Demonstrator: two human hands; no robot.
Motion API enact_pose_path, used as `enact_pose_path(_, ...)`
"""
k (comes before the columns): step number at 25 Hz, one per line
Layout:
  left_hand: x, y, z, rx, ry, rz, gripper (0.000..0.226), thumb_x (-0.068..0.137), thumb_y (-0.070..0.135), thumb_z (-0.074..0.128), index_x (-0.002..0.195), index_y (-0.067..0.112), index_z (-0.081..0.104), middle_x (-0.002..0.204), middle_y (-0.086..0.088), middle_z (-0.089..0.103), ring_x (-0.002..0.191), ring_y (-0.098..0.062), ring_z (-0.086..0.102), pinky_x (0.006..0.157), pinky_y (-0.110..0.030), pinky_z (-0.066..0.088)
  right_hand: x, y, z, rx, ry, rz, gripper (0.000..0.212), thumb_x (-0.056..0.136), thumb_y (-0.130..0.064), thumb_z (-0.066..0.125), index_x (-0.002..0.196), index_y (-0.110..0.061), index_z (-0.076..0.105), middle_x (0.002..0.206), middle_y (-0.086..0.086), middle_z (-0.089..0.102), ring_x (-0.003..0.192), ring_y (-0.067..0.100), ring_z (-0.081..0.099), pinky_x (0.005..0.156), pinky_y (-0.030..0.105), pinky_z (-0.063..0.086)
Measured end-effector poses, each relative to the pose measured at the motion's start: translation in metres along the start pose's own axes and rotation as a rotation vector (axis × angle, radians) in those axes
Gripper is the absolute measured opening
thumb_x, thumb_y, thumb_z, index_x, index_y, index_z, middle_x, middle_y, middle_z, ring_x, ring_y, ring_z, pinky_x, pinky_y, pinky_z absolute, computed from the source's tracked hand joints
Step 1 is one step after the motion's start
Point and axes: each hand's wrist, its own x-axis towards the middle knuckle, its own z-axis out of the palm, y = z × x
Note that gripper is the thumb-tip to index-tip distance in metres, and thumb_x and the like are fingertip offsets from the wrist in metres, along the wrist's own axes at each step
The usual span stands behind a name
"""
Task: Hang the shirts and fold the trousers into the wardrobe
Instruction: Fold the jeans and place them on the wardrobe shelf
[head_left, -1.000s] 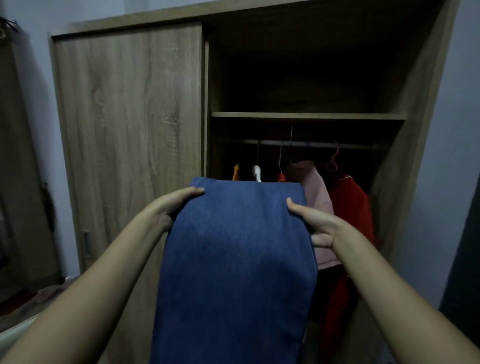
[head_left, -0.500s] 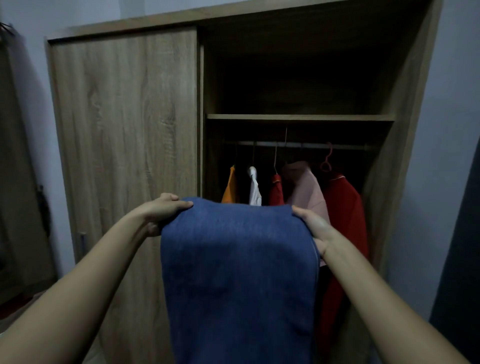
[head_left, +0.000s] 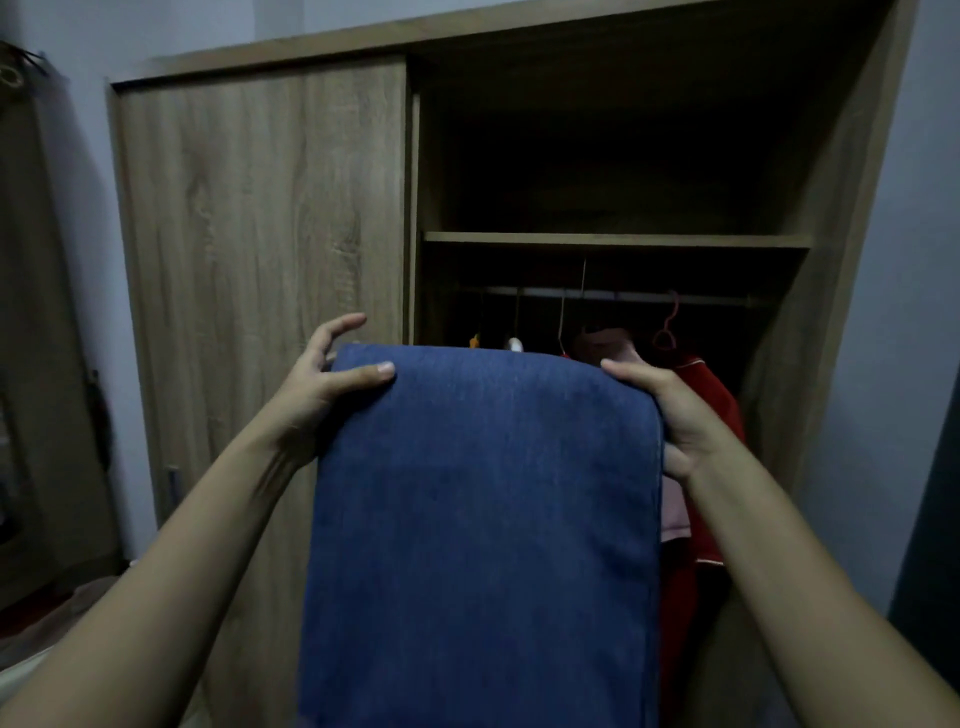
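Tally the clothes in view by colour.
Blue trousers: 1
Orange garment: 1
White garment: 1
Pink garment: 1
Red garments: 2, one barely showing
Total: 6

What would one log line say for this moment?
holding: folded blue jeans | left hand: grips fold | right hand: grips fold | wardrobe: open

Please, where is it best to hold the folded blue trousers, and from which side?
Grip the blue trousers at both ends of the top fold, one hand from each side, thumb on top. The cloth is wide and limp and hangs from that fold; a single grip would probably let it sag. The left hand and right hand hold it so.
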Motion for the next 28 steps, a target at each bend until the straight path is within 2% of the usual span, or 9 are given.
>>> enact_pose_path(3,0.002,0.009,-0.01,0.006,-0.09,0.144,0.087,0.053,0.013,0.082,0.128,0.04,0.046,0.13,0.006,0.043,0.108,-0.017,0.057,0.074,-0.024,0.055,-0.008,-0.002,-0.01,-0.093,-0.021,-0.183,0.121,0.047,-0.013,0.084,0.145,-0.033,0.018,0.129,-0.005,0.048,0.11,0.015,0.056,0.077,0.029,0.051)
enact_pose_path(5,0.002,0.019,-0.019,0.04,-0.183,0.217,0.099,0.044,0.012,0.081,0.13,0.042,0.041,0.132,0.007,0.041,0.111,-0.015,0.056,0.077,-0.022,0.055,-0.014,-0.006,-0.006,-0.297,-0.095,-0.33,0.136,0.036,-0.012,0.091,0.145,-0.035,0.015,0.129,-0.009,0.051,0.113,0.01,0.058,0.083,0.026,0.052)
enact_pose_path(8,0.008,0.033,-0.021,0.147,-0.19,0.372,0.091,0.053,0.014,0.086,0.13,0.033,0.042,0.129,-0.001,0.051,0.113,-0.014,0.059,0.082,-0.023,0.055,-0.012,-0.013,0.004,-0.466,0.054,-0.589,0.101,0.059,-0.001,0.084,0.142,-0.019,0.03,0.12,-0.01,0.055,0.11,0.001,0.057,0.093,0.024,0.049)
enact_pose_path(11,0.013,0.047,-0.014,0.179,-0.084,0.455,0.05,0.075,0.003,0.066,0.117,0.025,0.053,0.107,0.001,0.066,0.1,-0.014,0.066,0.07,-0.019,0.055,-0.006,-0.018,0.007,-0.557,0.283,-0.825,0.05,0.072,-0.03,0.076,0.113,-0.044,0.051,0.108,-0.006,0.059,0.106,0.01,0.059,0.094,0.038,0.049)
enact_pose_path(14,0.017,0.048,-0.014,0.308,-0.054,0.418,0.035,0.084,0.009,0.064,0.109,0.032,0.057,0.105,0.004,0.065,0.094,-0.008,0.066,0.066,-0.02,0.054,0.008,-0.008,0.007,-0.641,0.476,-0.727,0.047,0.066,-0.072,0.06,0.103,-0.044,0.048,0.111,0.003,0.056,0.109,0.022,0.055,0.096,0.047,0.045)
enact_pose_path(17,0.018,0.022,-0.012,0.482,-0.016,0.366,0.031,0.086,0.022,0.065,0.116,0.023,0.057,0.109,0.003,0.065,0.099,-0.012,0.064,0.081,-0.033,0.055,0.02,0.018,0.007,-0.62,0.489,-0.683,0.044,0.083,-0.06,0.051,0.107,-0.024,0.055,0.107,0.001,0.064,0.101,0.015,0.061,0.09,0.044,0.05)
enact_pose_path(21,0.013,-0.02,0.009,0.252,0.196,0.233,0.045,0.086,0.042,0.06,0.124,0.019,0.051,0.112,-0.001,0.063,0.105,-0.018,0.062,0.097,-0.049,0.048,0.028,0.017,0.01,-0.704,0.521,-0.629,0.034,0.09,-0.05,0.049,0.1,-0.019,0.057,0.097,-0.001,0.065,0.094,0.016,0.062,0.081,0.032,0.05)
enact_pose_path(24,0.014,-0.009,0.017,0.246,0.251,0.295,0.049,0.092,0.046,0.052,0.132,0.02,0.041,0.112,0.007,0.058,0.105,-0.009,0.058,0.097,-0.039,0.047,0.027,-0.01,0.02,-0.596,0.482,-0.601,0.033,0.092,-0.046,0.049,0.099,-0.016,0.06,0.09,-0.003,0.066,0.087,0.013,0.064,0.074,0.027,0.049)
enact_pose_path(28,0.011,0.003,0.025,0.128,0.101,0.168,0.06,0.083,0.036,0.07,0.132,0.018,0.04,0.116,0.004,0.059,0.099,-0.004,0.062,0.081,-0.024,0.052,0.022,-0.019,0.018,-0.482,0.42,-0.461,0.023,0.093,-0.042,0.051,0.083,-0.023,0.06,0.082,-0.005,0.066,0.079,0.011,0.064,0.065,0.021,0.051)
